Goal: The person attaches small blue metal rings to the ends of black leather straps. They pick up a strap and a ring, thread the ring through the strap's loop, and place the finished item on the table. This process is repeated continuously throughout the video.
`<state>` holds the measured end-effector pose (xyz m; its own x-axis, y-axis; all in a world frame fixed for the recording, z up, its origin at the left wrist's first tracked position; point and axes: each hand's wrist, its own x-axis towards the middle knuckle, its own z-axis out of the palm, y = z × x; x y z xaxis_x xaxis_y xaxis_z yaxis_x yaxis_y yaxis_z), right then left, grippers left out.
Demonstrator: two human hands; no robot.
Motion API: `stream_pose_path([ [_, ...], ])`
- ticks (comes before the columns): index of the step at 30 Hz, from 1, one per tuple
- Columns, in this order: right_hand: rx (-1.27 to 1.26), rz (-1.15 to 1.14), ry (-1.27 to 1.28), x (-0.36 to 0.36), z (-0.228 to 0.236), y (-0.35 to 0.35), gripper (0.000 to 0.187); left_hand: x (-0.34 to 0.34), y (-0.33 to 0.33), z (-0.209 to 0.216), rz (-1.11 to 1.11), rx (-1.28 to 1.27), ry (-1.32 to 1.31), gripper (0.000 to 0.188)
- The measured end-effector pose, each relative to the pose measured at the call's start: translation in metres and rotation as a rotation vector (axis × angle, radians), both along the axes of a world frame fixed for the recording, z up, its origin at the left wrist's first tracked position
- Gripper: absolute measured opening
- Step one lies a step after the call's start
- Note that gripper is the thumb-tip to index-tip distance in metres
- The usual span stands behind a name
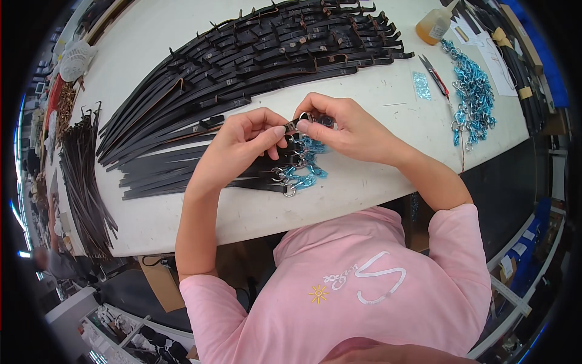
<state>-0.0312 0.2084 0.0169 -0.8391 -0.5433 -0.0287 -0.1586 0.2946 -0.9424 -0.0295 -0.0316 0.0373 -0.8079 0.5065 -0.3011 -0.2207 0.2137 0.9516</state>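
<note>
My left hand (pixel 242 139) and my right hand (pixel 345 124) meet over the table, both closed on the end of a black strap (pixel 290 128). Thumb and fingers of each hand pinch it from opposite sides. A dark, shiny looped part sticks out by the right fingers; its details are too small to tell. Just below the hands lie several black straps (pixel 163 170) whose right ends carry metal rings and blue-wrapped metal clasps (pixel 309 179). Beyond the hands spreads a large fan of black straps (pixel 236 64) with looped, upturned ends.
On the right lies a pile of blue-wrapped metal clasps (pixel 474 85), near a red-handled cutting tool (pixel 438 79) and a small blue patterned sheet (pixel 421 86). A bottle of amber liquid (pixel 433 27) stands at the far right. Another dark strap bundle (pixel 85 182) hangs over the table's left edge.
</note>
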Motion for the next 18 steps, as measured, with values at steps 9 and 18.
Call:
stream_pose_path([
  [9,-0.019,0.015,-0.053,-0.003,-0.007,0.002,0.019,-0.004,0.001,-0.01,0.017,0.012,-0.046,0.019],
  [18,-0.004,0.004,-0.092,-0.004,-0.004,-0.001,0.02,0.001,0.006,-0.015,0.069,0.02,0.063,0.016],
])
